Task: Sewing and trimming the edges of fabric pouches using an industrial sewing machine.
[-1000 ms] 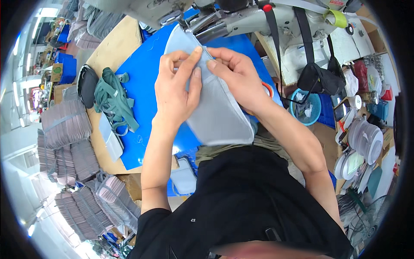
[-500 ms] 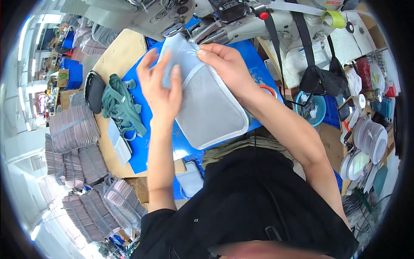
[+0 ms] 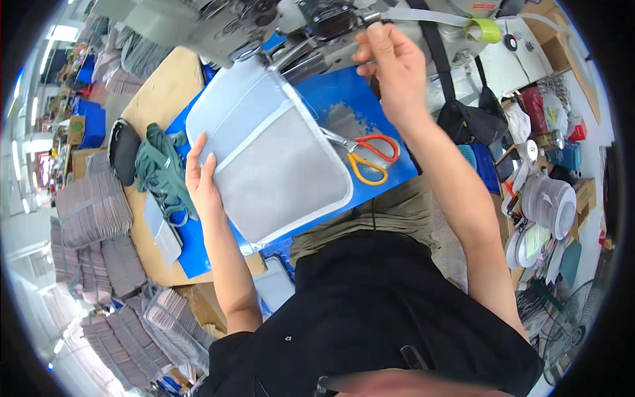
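Observation:
A grey rectangular fabric panel (image 3: 284,172) with rounded corners, pale edging and a mesh pocket lies on the blue work surface (image 3: 192,255). Its far edge reaches the sewing machine (image 3: 291,59). My left hand (image 3: 206,188) rests at the panel's left edge, thumb and forefinger apart and flat against it. Raised off the panel, my right hand (image 3: 400,76) is at the machine's front beside the white tape (image 3: 426,14), its fingers curled; what they grip is hidden. Scissors (image 3: 360,155) with orange and yellow handles lie right of the panel, blades partly beneath it.
Green straps (image 3: 162,162) and a dark pouch (image 3: 124,151) are to the left. Bundled stacks of grey pieces (image 3: 96,205) stand farther left. A black bag (image 3: 469,119) hangs at the right, near white tape rolls (image 3: 552,202).
My right hand has let go of the panel and moved up and right to the machine. My left hand has lowered onto the panel's left edge. The panel has turned, and the scissors are uncovered.

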The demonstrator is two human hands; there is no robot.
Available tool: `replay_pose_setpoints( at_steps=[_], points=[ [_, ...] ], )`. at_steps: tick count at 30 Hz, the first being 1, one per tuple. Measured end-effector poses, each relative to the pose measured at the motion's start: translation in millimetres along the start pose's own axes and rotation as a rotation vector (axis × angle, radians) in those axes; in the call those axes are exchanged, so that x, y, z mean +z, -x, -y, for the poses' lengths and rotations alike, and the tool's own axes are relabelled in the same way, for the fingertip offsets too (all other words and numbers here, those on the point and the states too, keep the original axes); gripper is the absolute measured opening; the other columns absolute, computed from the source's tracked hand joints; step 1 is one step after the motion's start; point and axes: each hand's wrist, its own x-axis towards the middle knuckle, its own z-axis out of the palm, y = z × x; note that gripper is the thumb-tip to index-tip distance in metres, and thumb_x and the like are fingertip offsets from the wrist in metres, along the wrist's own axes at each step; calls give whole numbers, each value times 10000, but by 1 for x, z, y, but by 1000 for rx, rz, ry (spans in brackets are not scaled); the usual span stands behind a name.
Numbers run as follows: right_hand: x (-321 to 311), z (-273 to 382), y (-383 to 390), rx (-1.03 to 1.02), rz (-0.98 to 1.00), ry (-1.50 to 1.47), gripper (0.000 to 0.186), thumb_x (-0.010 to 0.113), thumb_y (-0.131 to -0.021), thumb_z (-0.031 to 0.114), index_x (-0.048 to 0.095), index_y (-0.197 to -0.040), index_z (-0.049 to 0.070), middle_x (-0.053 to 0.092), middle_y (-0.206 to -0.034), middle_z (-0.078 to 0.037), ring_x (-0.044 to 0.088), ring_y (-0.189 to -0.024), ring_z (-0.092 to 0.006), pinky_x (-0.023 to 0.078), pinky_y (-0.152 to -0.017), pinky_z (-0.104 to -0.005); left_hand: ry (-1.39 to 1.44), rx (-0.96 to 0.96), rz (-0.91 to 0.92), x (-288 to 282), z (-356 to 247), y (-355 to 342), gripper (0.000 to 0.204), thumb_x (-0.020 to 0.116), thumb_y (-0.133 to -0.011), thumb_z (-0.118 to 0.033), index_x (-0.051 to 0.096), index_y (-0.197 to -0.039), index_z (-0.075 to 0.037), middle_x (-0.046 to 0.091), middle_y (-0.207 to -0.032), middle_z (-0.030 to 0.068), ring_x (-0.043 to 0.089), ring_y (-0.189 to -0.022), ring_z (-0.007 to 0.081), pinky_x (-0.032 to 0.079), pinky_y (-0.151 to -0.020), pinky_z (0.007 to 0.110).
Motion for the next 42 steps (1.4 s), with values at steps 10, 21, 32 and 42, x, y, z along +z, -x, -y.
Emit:
replay_pose_setpoints(
  at_steps=[10, 21, 32, 42],
  points=[
    [30, -12, 95, 258, 364, 124, 311, 732, -995, 217, 681, -1223, 11, 620, -813, 63, 505, -716, -13, 413, -641, -209, -23, -5, -50, -4, -10, -3, 312, 656, -1007, -120, 648, -1305, -30, 676, -1242, 73, 607, -1132, 135, 434, -1033, 286],
    [44, -4, 109, 590, 248, -592, 322, 612, -1045, 145, 634, -1307, -41, 726, -1158, -86, 686, -1005, -116, 549, -879, -270, 43, -29, 24, -23, 15, -14, 337, 670, -988, -107, 644, -1314, -27, 657, -1354, 93, 585, -1242, 163, 403, -1106, 317],
    [74, -27, 53, 535, 267, -553, 323, 615, -1041, 206, 662, -1253, -33, 731, -1087, -65, 689, -950, -108, 555, -831, -279, 0, -24, 42, -30, -3, -74, 419, 660, -1002, -175, 610, -1391, -26, 605, -1414, 100, 573, -1252, 172, 392, -1116, 310],
    [-19, 69, 14, -361, -89, 260, 96, 723, -978, 154, 745, -1045, 88, 628, -792, 53, 546, -723, -15, 448, -648, -201, 116, 13, -51, -18, -33, -81, 805, 737, -946, -171, 303, -1599, 16, 597, -1396, 185, 634, -1185, 231, 483, -1035, 342]
  ],
)
